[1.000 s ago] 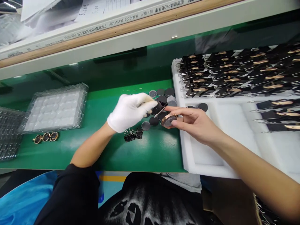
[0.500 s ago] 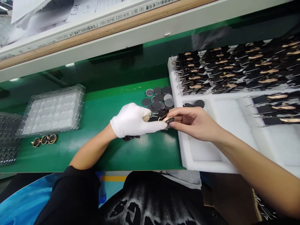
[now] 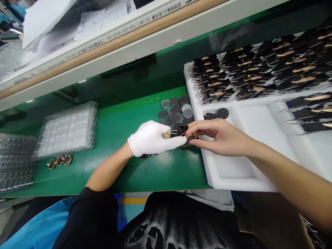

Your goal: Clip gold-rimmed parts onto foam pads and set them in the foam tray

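Note:
My left hand [image 3: 151, 139], in a white glove, pinches a black binder clip [image 3: 181, 130] by its wire handles over the green bench. My bare right hand [image 3: 220, 135] meets it from the right, fingers closed on a small round piece with a gold rim [image 3: 190, 137] that sits at the clip's jaws. Just behind both hands lies a pile of dark grey discs [image 3: 177, 109]. More binder clips [image 3: 145, 156] lie under the gloved hand, mostly hidden.
A white foam tray [image 3: 233, 173] on the right holds rows of clipped gold-rimmed pieces [image 3: 246, 74] and two loose discs [image 3: 220, 113]. On the left are clear blister trays [image 3: 66, 129] and three gold-rimmed rings [image 3: 59, 161]. A shelf with papers [image 3: 90, 24] runs overhead.
My left hand moved down and closed the clip against the round piece in my right hand. Both hands drew together near the tray's edge, covering the loose clips on the bench.

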